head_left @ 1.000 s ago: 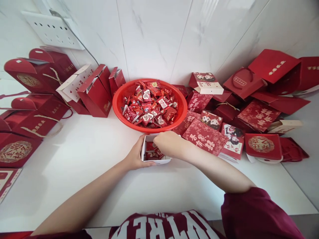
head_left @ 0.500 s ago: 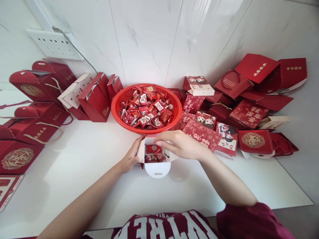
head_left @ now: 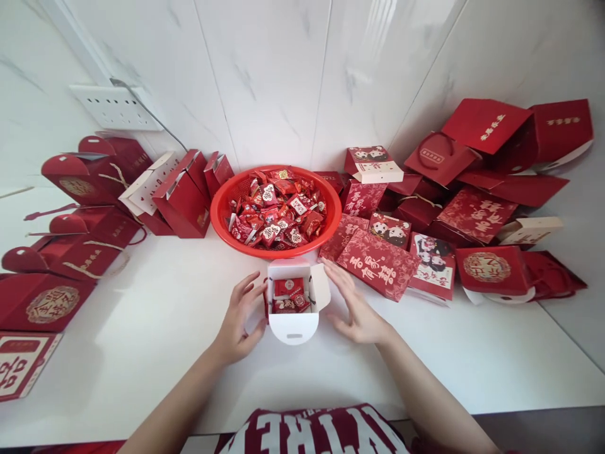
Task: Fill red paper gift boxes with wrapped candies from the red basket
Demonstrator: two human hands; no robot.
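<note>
An unclosed gift box (head_left: 293,329) with a white inside stands in front of me, its rounded, slotted flap folded out towards me. Several red-wrapped candies (head_left: 290,295) lie in it. On the box's left side is my left hand (head_left: 240,325), fingers apart and curved around the air beside it, close to the wall. My right hand (head_left: 355,309) is at the right, fingers spread near the box's side flap, and holds nothing. Behind the box sits a red plastic basket (head_left: 276,252) heaped with wrapped candies (head_left: 278,214).
Red gift boxes (head_left: 92,243) with twine handles line the left side, beside tall red bags (head_left: 184,198). To the right is a pile of red boxes (head_left: 477,214) and flat printed packets (head_left: 378,261). A socket strip (head_left: 113,107) is on the tiled wall (head_left: 274,82).
Both hands have come away from the box's sides and opened out. The right hand no longer covers the box's right edge, and its side flap now shows. The view has shifted slightly.
</note>
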